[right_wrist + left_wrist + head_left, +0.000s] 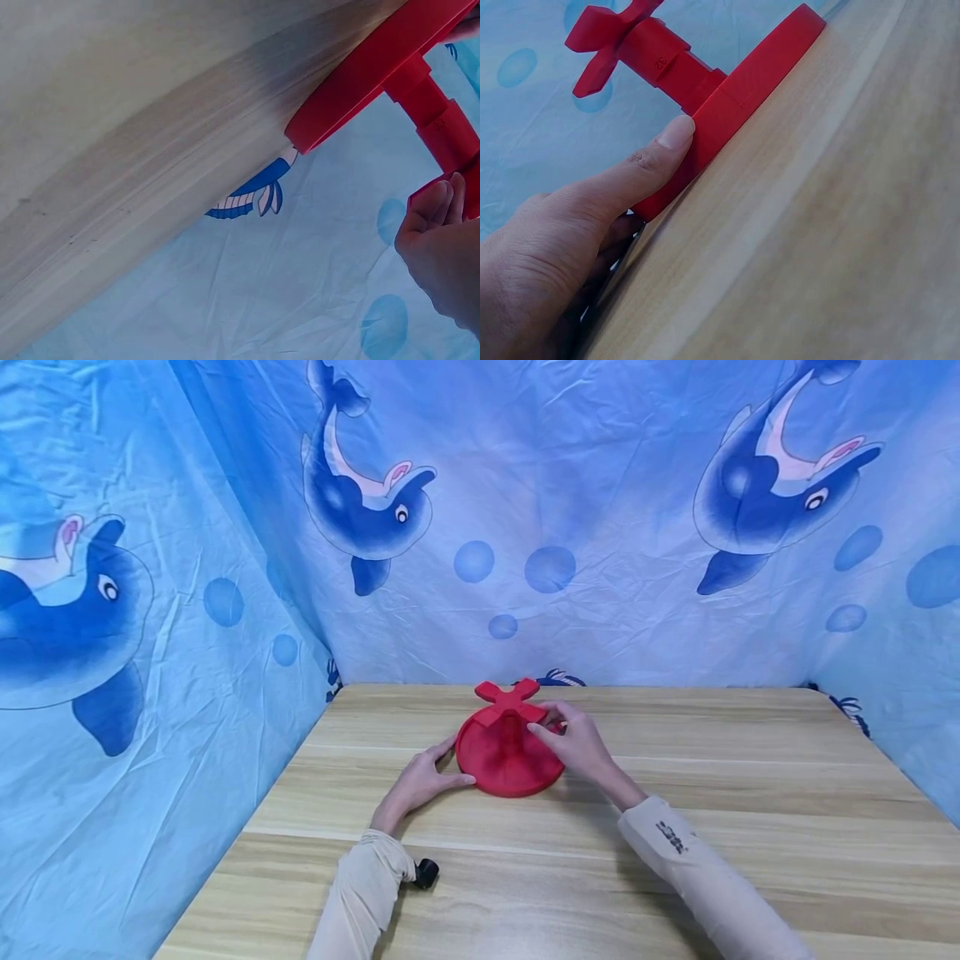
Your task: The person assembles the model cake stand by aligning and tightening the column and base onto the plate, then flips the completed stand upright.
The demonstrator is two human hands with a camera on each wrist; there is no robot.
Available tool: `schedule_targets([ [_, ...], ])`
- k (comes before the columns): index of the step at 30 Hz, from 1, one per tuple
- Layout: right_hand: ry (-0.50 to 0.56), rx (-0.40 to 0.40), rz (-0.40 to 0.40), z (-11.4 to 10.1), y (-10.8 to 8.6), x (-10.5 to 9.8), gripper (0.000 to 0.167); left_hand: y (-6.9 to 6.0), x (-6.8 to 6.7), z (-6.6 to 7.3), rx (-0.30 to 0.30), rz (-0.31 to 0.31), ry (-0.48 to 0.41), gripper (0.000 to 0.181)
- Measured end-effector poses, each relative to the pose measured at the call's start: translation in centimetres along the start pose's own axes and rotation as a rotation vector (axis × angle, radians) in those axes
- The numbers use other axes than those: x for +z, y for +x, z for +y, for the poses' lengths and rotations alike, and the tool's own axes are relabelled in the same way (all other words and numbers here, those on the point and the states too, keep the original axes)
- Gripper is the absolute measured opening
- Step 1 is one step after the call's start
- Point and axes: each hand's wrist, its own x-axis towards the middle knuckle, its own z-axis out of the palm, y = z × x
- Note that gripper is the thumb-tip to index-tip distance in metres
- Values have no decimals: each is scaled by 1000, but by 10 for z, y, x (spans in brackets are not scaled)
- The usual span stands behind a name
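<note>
Pale sleeves (705, 887) lead to the red base (512, 783) near the surface's (750, 760) far edge. Left hand (417, 783) grips it, right hand (582, 745) pinches the cross-shaped top (508, 697); keeping base flat should help.

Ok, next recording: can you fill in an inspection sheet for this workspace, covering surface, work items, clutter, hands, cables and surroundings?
Surface: wood-grain table, with the red piece on it.
Work items: one red piece; a round base lies flat on the table, a stem rises from it, and a cross-shaped top sits on the stem.
Clutter: nothing seen.
Left hand: holds the base at its rim.
Right hand: pinches one arm of the cross-shaped top.
Cables: nothing seen.
Surroundings: creased blue sheeting with dolphins and bubbles behind and at both sides; small black device at the left wrist.
</note>
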Motion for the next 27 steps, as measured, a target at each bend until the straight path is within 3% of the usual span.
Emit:
schedule_targets([
  [9, 3, -36, -17, -3, -9, 2, 35, 1, 1, -1, -10, -7, -5, 96],
  [18, -74, -44, 122, 0, -8, -4, 38, 2, 0, -3, -3, -1, -6, 96],
  [22, -97, -22, 84, 3, -5, -3, 52, 2, 0, -3, -1, 0, -4, 96],
  [27, -81, -58, 39, 6, -3, 1, 48, 2, 0, -1, 2, 0, -5, 96],
])
